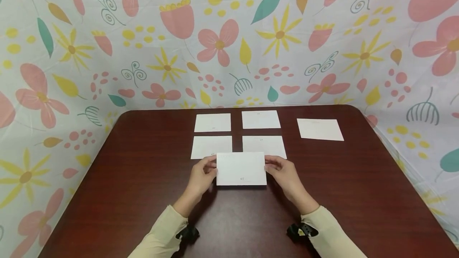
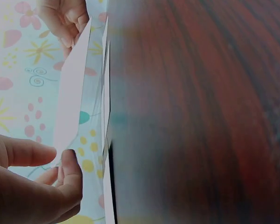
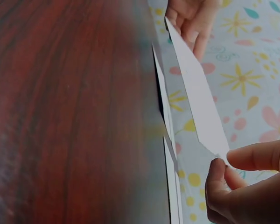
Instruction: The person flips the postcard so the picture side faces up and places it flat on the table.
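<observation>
A white card (image 1: 241, 168) with a small dark mark near its lower edge is held above the table between both hands. My left hand (image 1: 199, 176) pinches its left edge between thumb and fingers. At the opposite edge my right hand (image 1: 287, 178) pinches it the same way. In the left wrist view the card (image 2: 73, 93) is seen almost edge-on, apart from the tabletop. The right wrist view also shows the raised card (image 3: 198, 88), gripped at its near corner. Just behind it lie two white cards, the left one (image 1: 211, 146) and the right one (image 1: 265, 143), partly covered by it.
Two more white cards lie in a back row, one at left (image 1: 213, 122) and one at right (image 1: 261, 119). Another white card (image 1: 319, 129) lies apart at the right. The dark brown table (image 1: 143, 186) ends at a flower-patterned cloth (image 1: 222, 51) behind and at the sides.
</observation>
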Demonstrator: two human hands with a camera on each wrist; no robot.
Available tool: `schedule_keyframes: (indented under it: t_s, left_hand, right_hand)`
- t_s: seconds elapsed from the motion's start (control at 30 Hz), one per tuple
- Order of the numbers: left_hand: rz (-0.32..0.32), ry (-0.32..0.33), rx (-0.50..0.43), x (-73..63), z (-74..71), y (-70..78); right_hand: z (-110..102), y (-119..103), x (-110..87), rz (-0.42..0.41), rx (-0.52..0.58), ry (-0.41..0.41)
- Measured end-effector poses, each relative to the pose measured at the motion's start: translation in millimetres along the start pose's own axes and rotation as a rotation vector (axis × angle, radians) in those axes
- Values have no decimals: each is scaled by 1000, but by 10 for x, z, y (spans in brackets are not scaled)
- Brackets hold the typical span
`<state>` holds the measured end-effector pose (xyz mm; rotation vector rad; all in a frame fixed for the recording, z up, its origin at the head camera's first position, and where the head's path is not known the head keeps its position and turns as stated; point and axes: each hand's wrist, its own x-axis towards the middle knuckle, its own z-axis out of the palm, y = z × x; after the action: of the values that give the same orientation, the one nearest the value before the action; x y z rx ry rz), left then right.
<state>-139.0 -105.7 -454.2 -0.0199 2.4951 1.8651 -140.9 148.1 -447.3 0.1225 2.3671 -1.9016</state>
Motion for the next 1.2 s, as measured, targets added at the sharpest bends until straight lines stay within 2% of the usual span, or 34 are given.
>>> schedule_keyframes:
  t_s: [0.2, 0.33, 0.47, 0.77, 0.93, 1.2]
  left_hand:
    - [-7, 47, -58, 19, 4, 1]
    - [-35, 44, -92, 16, 11, 16]
    - [-38, 45, -115, 9, 5, 37]
    - [-1, 70, -197, 22, 3, 43]
    - [13, 81, -200, 29, 0, 31]
    - [-12, 60, -163, 20, -9, 29]
  right_hand:
    - [-28, -32, 36, -15, 58, 52]
    - [-55, -42, 47, -9, 74, 56]
    - [-71, -44, 41, 12, 69, 57]
    - [-68, -50, 46, -1, 125, 41]
    - [-68, -47, 39, -20, 148, 13]
    - [-69, -51, 17, -24, 88, 16]
